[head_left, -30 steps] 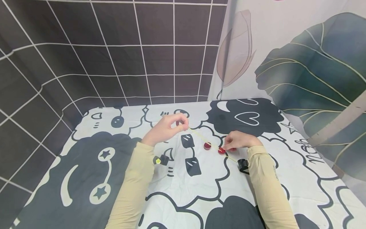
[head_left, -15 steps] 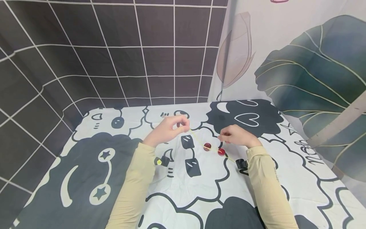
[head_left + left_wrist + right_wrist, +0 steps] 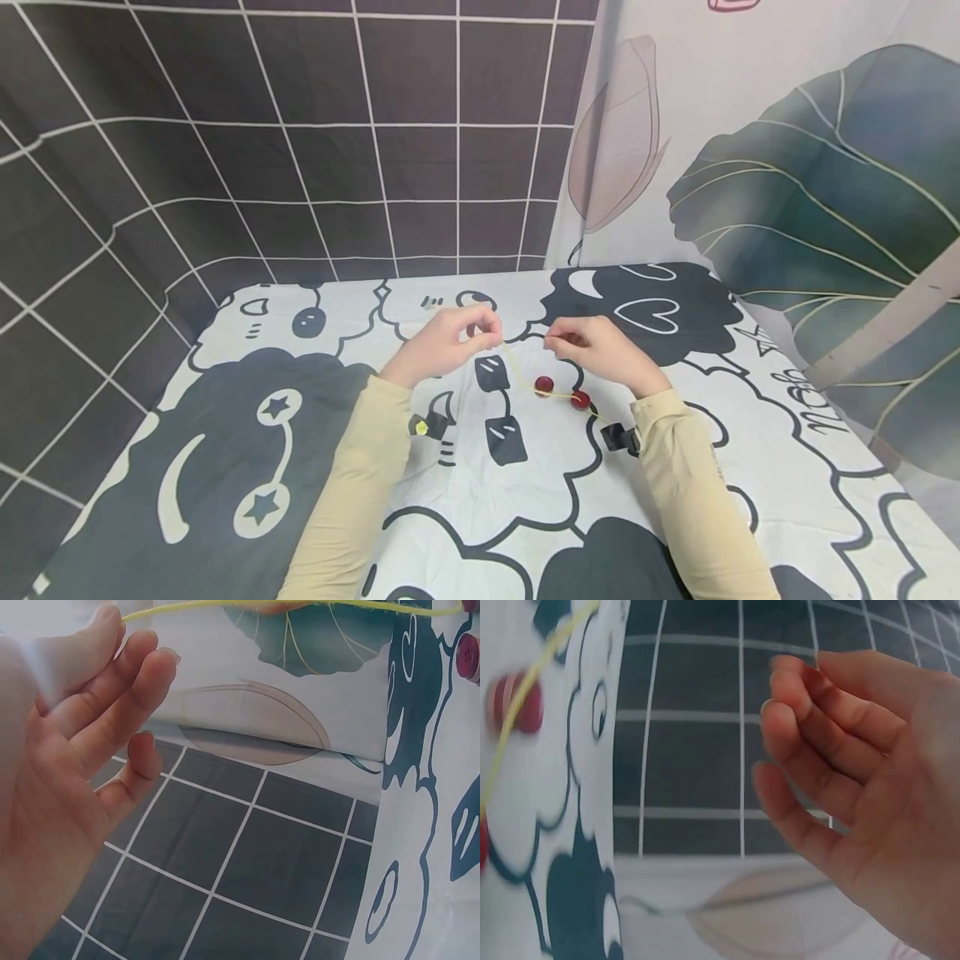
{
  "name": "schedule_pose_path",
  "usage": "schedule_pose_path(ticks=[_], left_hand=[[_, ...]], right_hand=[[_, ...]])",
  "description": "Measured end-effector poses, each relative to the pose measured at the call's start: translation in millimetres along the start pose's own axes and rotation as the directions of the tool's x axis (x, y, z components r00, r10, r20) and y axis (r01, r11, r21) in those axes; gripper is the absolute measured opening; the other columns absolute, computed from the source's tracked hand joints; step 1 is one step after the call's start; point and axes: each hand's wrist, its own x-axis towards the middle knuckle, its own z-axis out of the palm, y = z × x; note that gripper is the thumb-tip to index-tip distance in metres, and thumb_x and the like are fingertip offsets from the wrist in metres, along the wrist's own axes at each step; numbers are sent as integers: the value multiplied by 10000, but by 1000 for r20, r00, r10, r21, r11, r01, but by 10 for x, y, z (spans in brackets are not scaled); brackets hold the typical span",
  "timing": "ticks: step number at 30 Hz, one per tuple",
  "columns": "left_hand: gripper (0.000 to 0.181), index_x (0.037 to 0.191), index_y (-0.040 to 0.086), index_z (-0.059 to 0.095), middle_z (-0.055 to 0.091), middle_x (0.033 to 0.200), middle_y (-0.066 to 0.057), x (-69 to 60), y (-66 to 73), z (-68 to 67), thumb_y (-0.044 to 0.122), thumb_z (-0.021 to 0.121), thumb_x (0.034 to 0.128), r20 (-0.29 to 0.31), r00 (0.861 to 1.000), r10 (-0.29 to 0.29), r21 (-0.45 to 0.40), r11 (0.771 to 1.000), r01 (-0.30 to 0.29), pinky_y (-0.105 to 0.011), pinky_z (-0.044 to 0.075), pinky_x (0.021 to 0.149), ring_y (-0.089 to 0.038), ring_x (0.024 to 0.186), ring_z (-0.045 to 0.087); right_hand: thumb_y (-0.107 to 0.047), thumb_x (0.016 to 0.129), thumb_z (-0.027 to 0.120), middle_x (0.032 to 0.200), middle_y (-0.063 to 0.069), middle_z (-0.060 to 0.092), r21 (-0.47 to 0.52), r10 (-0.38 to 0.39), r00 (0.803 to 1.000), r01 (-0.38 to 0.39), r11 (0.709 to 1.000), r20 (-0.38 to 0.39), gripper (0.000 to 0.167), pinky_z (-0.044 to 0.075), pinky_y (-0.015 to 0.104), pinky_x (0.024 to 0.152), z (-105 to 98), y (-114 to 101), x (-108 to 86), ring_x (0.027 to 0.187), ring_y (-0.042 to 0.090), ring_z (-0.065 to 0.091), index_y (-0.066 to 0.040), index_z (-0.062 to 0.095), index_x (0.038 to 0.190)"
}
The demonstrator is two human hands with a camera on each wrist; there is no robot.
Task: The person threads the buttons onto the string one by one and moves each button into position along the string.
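My left hand (image 3: 446,342) pinches a thin yellow string (image 3: 285,604) between thumb and fingers above the cloth. Slack string runs down from it to two small red round bead-like pieces (image 3: 543,385) on the cloth, then on toward my right wrist. The string crosses these pieces; whether it passes through them I cannot tell. One red piece (image 3: 516,703) shows a pale stripe in the right wrist view. My right hand (image 3: 596,346) hovers opposite the left, above the red pieces. Its fingers (image 3: 787,735) are loosely curled, with nothing visible between them.
A black-and-white cartoon cloth (image 3: 487,500) covers the table. Black wrist mounts (image 3: 617,437) sit under the sleeves. A dark grid-patterned curtain (image 3: 300,150) hangs behind, with a leaf-patterned sheet (image 3: 750,208) at the right.
My right hand has let go of a red piece, lifted, and moved left toward my left hand. The string has slackened. My left hand has barely moved.
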Motion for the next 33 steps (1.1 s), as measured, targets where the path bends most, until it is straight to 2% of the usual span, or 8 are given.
schedule_pose_path(ticks=[5,10,15,19,23,28,30,33], left_hand=[[52,872,88,604,631,872,-35,13,-26,37,84,636,912,-4,1000,9,9,1000,-9,-324,489,776,-142,840,580],[45,881,97,610,652,875,-31,19,-42,77,98,643,911,-9,1000,10,32,999,-9,-391,492,761,-150,863,604],[54,886,93,606,659,882,-39,25,-26,95,108,652,909,-18,1000,17,35,999,-16,-453,498,756,-168,874,616],[59,891,87,611,656,877,-43,34,-20,101,113,663,904,-25,1000,18,43,999,-17,-447,506,763,-171,875,615],[51,897,94,620,651,870,-33,45,-11,108,120,665,903,-12,1000,1,37,999,-1,-430,510,786,-154,872,606],[198,1004,96,616,646,915,-46,49,0,111,172,726,858,60,997,-48,24,999,47,-357,499,825,-143,882,595],[307,1091,89,608,649,985,-60,51,-1,114,202,747,842,97,992,-74,31,997,71,-334,494,868,-162,938,600],[447,1218,85,578,625,1140,-82,60,-14,120,250,753,840,138,984,-116,62,992,108,-363,474,984,-194,1080,585]], right_hand=[[-195,963,595,983,59,729,139,-19,999,23,990,-26,190,519,345,826,103,-151,50,907,183,669,-97,665,1111],[-200,964,595,1071,43,724,242,-43,999,38,970,15,270,514,369,903,181,-240,70,1025,176,669,-104,612,1216],[-197,931,644,957,14,728,268,-48,998,38,963,28,274,511,283,821,200,-258,65,917,130,657,-135,615,1196],[-199,917,659,803,-9,681,247,-29,999,31,968,-13,195,480,278,781,199,-252,69,799,110,614,-142,653,1103],[-186,908,668,730,14,645,229,-3,998,15,973,-55,102,467,285,776,197,-244,76,771,111,584,-116,683,981],[-152,903,672,688,0,619,222,16,997,0,975,-73,65,454,268,740,177,-228,79,743,122,564,-98,698,925],[-153,903,671,673,-17,606,219,17,997,0,976,-73,62,445,257,716,166,-224,75,727,115,553,-99,699,916],[-157,903,671,662,-29,596,214,17,997,0,977,-74,61,437,261,693,149,-217,69,710,103,543,-102,698,904]])
